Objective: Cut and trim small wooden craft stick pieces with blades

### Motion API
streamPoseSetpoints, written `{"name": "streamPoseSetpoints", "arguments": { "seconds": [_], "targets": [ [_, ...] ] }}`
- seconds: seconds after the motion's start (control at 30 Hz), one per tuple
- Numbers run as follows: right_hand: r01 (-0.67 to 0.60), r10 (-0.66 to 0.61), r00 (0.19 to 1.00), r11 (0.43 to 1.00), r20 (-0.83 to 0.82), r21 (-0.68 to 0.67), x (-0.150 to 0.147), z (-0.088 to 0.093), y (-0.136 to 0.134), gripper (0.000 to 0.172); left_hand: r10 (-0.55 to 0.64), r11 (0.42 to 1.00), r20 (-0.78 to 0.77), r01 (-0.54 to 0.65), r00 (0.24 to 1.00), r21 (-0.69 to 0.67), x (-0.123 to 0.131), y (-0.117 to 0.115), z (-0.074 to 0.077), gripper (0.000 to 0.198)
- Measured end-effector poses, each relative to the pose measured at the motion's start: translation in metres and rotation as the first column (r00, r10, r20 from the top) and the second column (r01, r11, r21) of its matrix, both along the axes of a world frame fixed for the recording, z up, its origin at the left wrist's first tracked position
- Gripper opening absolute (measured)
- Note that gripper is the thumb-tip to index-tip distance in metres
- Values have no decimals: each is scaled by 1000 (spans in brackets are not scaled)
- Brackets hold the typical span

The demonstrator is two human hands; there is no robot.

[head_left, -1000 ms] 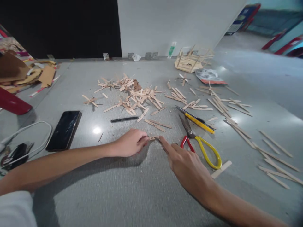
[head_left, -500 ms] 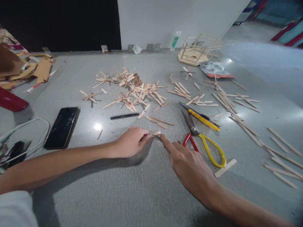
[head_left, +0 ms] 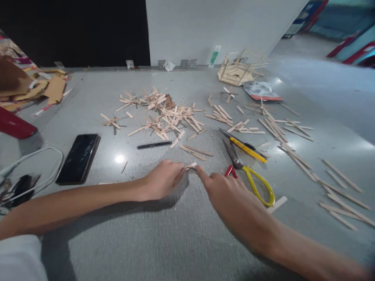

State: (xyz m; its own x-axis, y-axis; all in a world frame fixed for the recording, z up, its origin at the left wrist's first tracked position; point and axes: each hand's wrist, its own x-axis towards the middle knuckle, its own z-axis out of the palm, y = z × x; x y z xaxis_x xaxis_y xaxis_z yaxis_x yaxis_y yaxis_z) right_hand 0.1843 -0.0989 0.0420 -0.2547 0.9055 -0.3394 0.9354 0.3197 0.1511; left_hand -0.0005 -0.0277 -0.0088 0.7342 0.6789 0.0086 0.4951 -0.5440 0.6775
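Note:
Near the middle of the table, my left hand (head_left: pixel 165 179) pinches a small wooden craft stick piece (head_left: pixel 191 165), with thumb and forefinger closed at its left end. My right hand (head_left: pixel 228 195) reaches in from the right, its forefinger stretched out and the tip touching or very close to the right end of that piece. The other right fingers curl loosely, partly hidden, and nothing shows in them. Just beyond the right hand lie yellow-handled scissors (head_left: pixel 254 181), a red-handled tool (head_left: pixel 230 170) mostly covered by the hand, and a yellow utility knife (head_left: pixel 246 147).
A heap of short stick pieces (head_left: pixel 175 117) lies behind the hands, with a black pen (head_left: pixel 154 144) in front. Longer craft sticks (head_left: pixel 345 195) spread along the right. A phone (head_left: pixel 77 159) and white cable (head_left: pixel 43 150) lie left. A stick frame (head_left: pixel 234 76) stands at the back.
My right hand has shifted slightly left and its forefinger points out more separately. It now covers more of the red-handled tool. The left hand keeps its pinch; the view has turned slightly.

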Motion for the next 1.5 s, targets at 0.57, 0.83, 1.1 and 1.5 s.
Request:
{"name": "streamPoseSetpoints", "arguments": {
  "seconds": [0.57,0.83,1.1,1.5],
  "targets": [
    [13,-20,998,991,52,129,-15,-22,-9,67,110,994,-9,-110,994,-22,1,-5,0,35],
    [-207,206,978,978,29,30,-12,25,26,38,93,996,-58,-93,994,10,1,-3,-2,29],
    [-209,209,974,978,-84,13,-2,31,37,28,92,995,-11,-93,996,-25,0,-3,0,32],
    [-68,69,998,996,-13,61,-10,10,9,50,75,997,-8,-75,997,5,0,0,-4,32]
  ]
}}
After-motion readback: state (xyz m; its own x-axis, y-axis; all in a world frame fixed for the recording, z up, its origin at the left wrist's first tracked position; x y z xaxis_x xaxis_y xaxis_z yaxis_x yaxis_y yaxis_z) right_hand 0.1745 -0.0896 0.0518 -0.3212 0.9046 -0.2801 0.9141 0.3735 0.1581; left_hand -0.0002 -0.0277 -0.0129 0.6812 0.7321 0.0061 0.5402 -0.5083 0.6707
